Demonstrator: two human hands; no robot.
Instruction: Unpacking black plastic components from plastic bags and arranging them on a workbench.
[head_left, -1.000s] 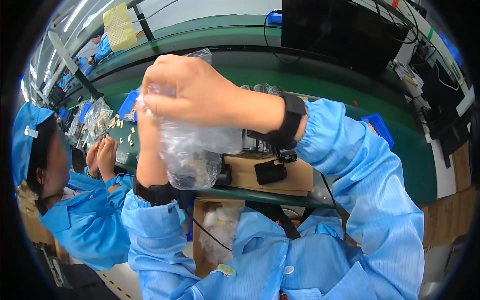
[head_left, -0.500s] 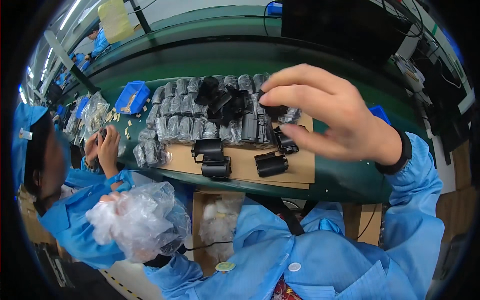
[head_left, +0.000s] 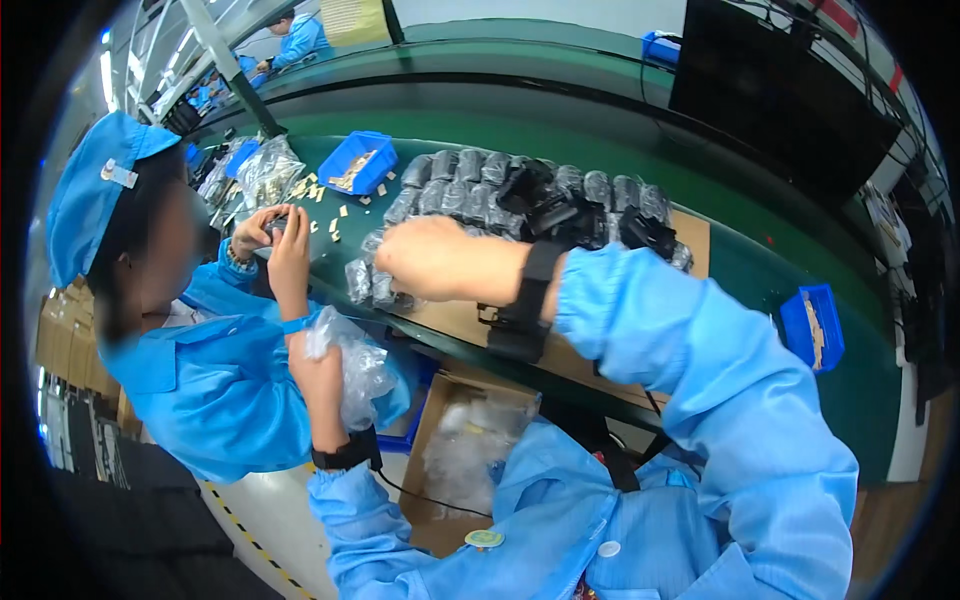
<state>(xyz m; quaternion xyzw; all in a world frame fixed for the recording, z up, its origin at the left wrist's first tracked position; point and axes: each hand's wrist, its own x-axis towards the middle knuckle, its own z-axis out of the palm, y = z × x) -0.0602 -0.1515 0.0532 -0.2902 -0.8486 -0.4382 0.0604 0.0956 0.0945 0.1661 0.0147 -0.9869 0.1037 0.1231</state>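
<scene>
Holding crumpled plastic bag (head_left: 366,372) closed in left grip (head_left: 318,378), beside the bench (head_left: 748,262), presumably leaving workspace free. Reaching with curled right grip (head_left: 428,260) over wrapped black parts (head_left: 464,199), packed tightly, probably saving room; cannot tell whether holding any.

Light-blue jacket (head_left: 690,540) with gathered cuffs (head_left: 578,300), white button (head_left: 609,549), black wristbands (head_left: 345,453).
</scene>
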